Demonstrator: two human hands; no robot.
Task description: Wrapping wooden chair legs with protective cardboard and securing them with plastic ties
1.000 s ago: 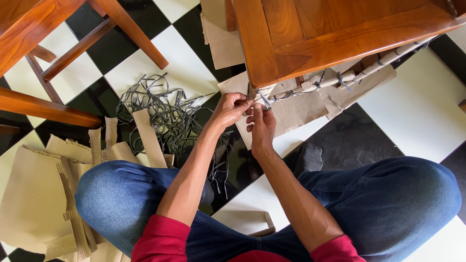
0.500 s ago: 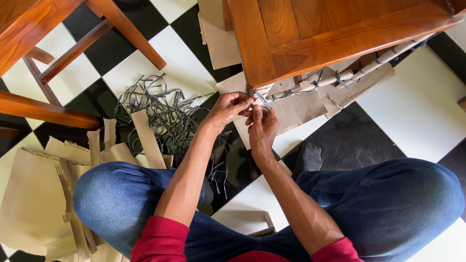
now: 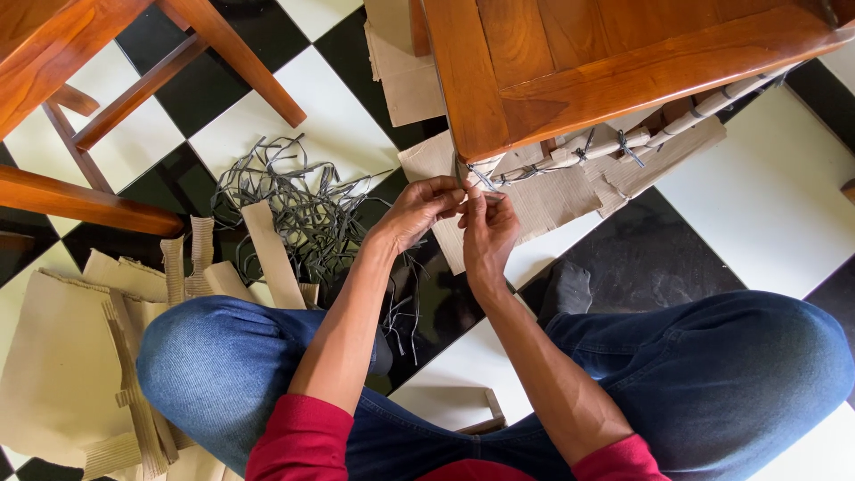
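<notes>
- Two wooden pieces of furniture stand over the black and white tiled floor: at the far left a wooden chair frame with slanted legs, at the top right a wooden table.
- At the lower left, torn cardboard pieces lie on the floor, just beside the person's left knee in blue jeans.
- Near them, more to the middle, a tangled heap of grey straps lies on the tiles, partly under the left forearm.
- The left hand is at the corner of the table; its fingers are pinched together on a thin grey strap that goes around the cardboard-wrapped table leg.
- The right hand is touching the left hand; its fingers are also closed on the same strap, with the fingertips pointing up to the table edge.
- The strap is thus just under the table corner, between both hands and the leg.
- To the right, the cardboard wrap runs along under the table edge, tied with more grey straps at several places.
- A flat cardboard sheet lies on the floor under this part.
</notes>
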